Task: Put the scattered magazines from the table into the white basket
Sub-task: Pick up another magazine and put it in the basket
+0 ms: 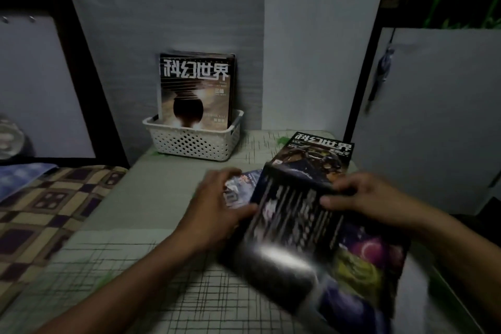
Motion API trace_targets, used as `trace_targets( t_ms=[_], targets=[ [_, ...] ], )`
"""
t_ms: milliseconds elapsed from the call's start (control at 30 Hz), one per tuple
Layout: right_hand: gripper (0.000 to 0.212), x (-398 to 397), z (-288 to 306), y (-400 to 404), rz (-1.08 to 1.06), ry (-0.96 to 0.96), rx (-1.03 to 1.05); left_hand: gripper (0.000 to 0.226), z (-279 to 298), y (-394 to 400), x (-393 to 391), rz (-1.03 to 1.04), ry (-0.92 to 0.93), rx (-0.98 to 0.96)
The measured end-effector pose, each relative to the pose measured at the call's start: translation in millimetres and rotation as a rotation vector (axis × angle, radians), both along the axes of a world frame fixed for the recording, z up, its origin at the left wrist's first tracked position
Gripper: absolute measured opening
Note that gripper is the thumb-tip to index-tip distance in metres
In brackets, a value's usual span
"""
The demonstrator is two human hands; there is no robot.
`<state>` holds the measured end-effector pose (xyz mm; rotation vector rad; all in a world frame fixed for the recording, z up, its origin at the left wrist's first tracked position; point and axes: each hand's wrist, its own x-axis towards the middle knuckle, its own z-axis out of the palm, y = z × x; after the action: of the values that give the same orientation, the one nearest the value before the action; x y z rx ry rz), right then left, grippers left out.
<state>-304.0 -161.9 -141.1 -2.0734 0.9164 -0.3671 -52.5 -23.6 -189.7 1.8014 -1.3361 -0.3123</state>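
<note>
A white perforated basket (193,141) stands at the back of the table against the wall, with several magazines (194,89) upright in it. A large dark magazine (311,247), blurred, is lifted at a tilt over the table's right side. My right hand (363,195) grips its top edge, thumb on the cover. My left hand (217,206) holds its left edge with the thumb against it. Under it lie a magazine with a dark figure (317,154) and a blue one (241,187), partly hidden.
The table (151,257) has a pale checked cloth. A patterned quilt (46,206) lies at the left. A dark-framed board (40,76) leans at the far left. A white cupboard door (433,116) stands right of the table.
</note>
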Motion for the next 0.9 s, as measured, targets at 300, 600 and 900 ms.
trace_targets(
  t_ms=[300,600,900],
  targets=[
    [0.017,71.2,32.5,76.7,-0.029,-0.695,0.053,0.058,57.7,21.8,-29.1,-0.566,0.389,-0.063],
    [0.064,104.3,0.8,42.3,-0.200,-0.538,0.206,0.023,46.5,50.7,22.3,-0.278,0.528,-0.341],
    [0.016,149.9,-22.5,35.9,-0.044,-0.591,0.028,0.043,8.9,38.4,80.0,0.247,0.111,-0.259]
  ],
)
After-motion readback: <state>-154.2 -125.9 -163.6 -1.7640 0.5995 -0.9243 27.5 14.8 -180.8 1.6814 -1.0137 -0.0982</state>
